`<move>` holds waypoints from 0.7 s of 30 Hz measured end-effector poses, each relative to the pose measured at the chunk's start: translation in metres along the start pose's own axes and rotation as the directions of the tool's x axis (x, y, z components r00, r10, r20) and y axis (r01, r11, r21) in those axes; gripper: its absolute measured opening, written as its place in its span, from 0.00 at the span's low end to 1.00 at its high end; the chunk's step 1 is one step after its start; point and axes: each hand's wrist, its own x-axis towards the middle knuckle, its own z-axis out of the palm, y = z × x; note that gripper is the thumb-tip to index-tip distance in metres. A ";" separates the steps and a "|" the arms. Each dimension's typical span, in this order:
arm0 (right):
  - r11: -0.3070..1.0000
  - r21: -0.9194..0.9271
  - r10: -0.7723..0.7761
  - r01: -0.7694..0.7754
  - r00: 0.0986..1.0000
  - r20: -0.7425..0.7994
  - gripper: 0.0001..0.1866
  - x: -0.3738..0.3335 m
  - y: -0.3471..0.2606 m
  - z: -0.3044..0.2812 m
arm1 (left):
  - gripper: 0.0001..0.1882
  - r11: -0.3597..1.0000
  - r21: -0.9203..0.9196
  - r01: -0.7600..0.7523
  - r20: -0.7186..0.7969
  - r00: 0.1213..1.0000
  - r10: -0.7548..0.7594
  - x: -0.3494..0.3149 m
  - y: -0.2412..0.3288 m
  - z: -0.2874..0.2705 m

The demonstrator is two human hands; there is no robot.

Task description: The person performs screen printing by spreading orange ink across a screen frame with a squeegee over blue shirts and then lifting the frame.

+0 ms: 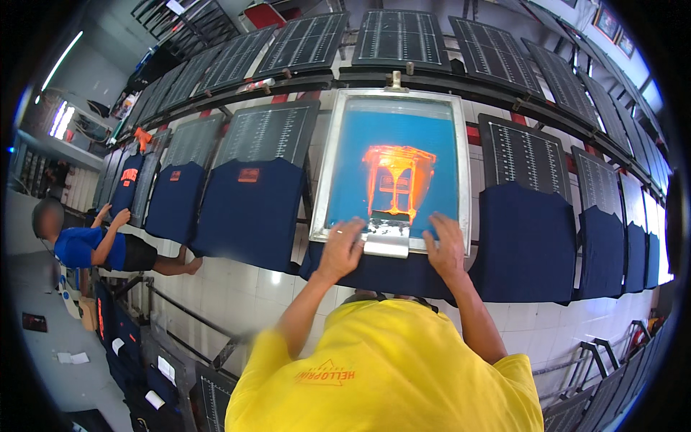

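Observation:
A silkscreen in a pale metal frame point(466, 180) lies over a pallet in front of me. Its blue mesh point(353, 151) carries wet orange ink point(399, 158). At the near end rests a squeegee with a silver metal handle point(386, 245), between my hands. My left hand point(342, 248) lies over the near left part of the frame, fingers reaching forward, close to the squeegee. Across from it, my right hand point(448, 245) rests on the near right part with its fingers spread. Dark navy fabric point(374, 275) shows below the frame.
Navy shirts point(252, 209) with small orange prints lie on pallets to the left. A plain navy shirt point(522, 245) covers the pallet at right. Bare pallets point(399, 39) line the far rail. At far left a person in a blue shirt point(75, 246) handles another shirt.

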 end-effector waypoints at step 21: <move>0.720 0.189 0.692 -0.667 0.708 -0.141 0.14 -0.008 0.104 0.017 | 0.24 0.865 0.149 0.480 -0.094 0.877 -0.471 0.031 -0.109 -0.013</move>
